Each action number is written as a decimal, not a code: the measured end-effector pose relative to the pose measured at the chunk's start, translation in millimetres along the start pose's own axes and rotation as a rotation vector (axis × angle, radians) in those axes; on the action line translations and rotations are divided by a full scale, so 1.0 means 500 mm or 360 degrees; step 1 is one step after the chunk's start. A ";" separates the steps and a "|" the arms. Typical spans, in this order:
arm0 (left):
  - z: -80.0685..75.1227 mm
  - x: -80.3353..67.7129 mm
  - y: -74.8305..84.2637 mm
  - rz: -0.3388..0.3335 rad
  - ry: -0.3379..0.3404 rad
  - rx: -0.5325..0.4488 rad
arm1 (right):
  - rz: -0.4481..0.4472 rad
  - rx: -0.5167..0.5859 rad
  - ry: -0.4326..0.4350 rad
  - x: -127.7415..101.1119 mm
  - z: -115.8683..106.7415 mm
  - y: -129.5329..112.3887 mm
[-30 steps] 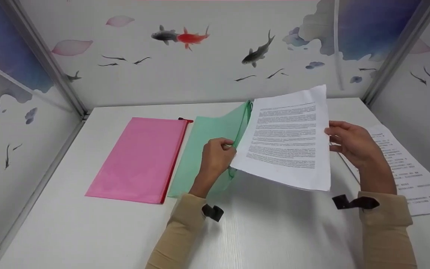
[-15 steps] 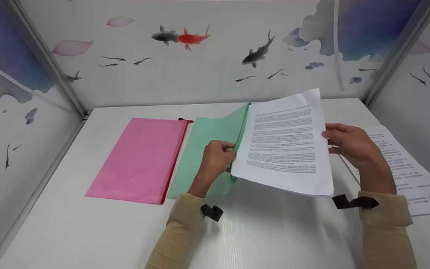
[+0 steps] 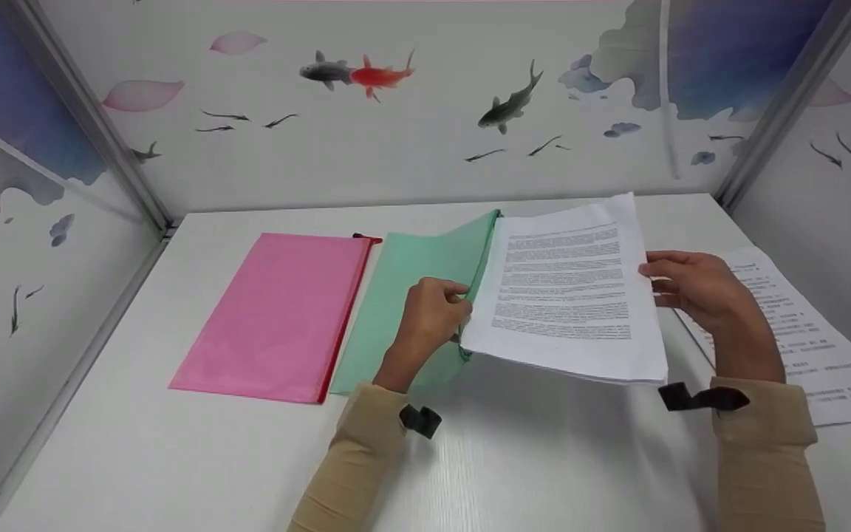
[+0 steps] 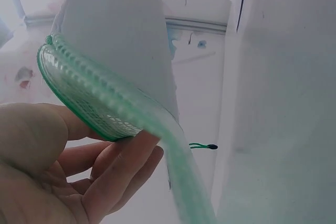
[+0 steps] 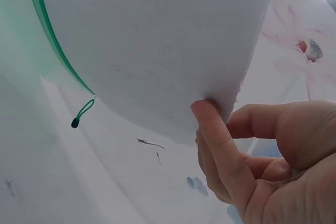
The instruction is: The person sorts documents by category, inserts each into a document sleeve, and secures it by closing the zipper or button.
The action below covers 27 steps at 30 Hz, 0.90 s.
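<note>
A translucent green zipper folder (image 3: 403, 295) lies on the table with its right edge lifted and its mouth spread. My left hand (image 3: 429, 318) pinches the green zipper edge (image 4: 105, 87) between thumb and fingers. A stack of printed paper (image 3: 562, 295) has its left edge at the folder's mouth, most of it outside to the right and raised above the table. At the stack's right edge, my right hand (image 3: 699, 292) grips the sheets, thumb on one face and fingers on the other. A green cord zipper pull (image 5: 84, 109) hangs from the zipper end in the right wrist view.
To the left lies a pink folder (image 3: 270, 318) with a red zipper edge. More printed sheets (image 3: 810, 340) lie at the right, partly behind my right forearm. Panels with painted fish (image 3: 510, 103) enclose the white table (image 3: 470, 465) at the back and sides.
The paper stack has tipped lower, its top edge dropping and its lower right corner shifting slightly right. My left hand has shifted slightly right and my right hand slightly down; both keep their holds.
</note>
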State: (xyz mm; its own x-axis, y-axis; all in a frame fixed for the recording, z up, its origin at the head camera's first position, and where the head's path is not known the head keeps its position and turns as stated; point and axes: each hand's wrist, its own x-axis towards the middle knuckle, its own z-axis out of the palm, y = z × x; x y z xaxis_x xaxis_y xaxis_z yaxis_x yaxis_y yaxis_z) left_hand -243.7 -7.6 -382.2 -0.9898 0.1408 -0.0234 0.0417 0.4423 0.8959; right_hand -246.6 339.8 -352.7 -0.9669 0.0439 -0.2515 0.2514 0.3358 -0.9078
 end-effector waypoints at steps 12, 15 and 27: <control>-0.002 0.003 0.003 -0.0030 -0.0160 0.0014 | -0.0010 -0.0076 0.0257 -0.001 0.028 -0.011; -0.001 0.002 0.001 -0.0008 -0.0194 0.0026 | -0.0009 0.0027 0.0297 -0.008 0.035 -0.020; 0.018 -0.008 0.004 -0.0039 -0.0291 0.0262 | 0.0017 0.0835 0.0181 -0.015 0.051 -0.036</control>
State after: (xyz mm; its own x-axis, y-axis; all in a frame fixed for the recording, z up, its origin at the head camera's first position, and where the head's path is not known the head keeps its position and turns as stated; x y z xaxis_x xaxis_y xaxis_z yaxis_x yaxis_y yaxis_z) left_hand -238.2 0.7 -384.2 -0.9501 0.2798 -0.1375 0.0546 0.5836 0.8102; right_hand -242.7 309.7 -342.9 -0.9555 0.1563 -0.2503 0.2217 -0.1793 -0.9585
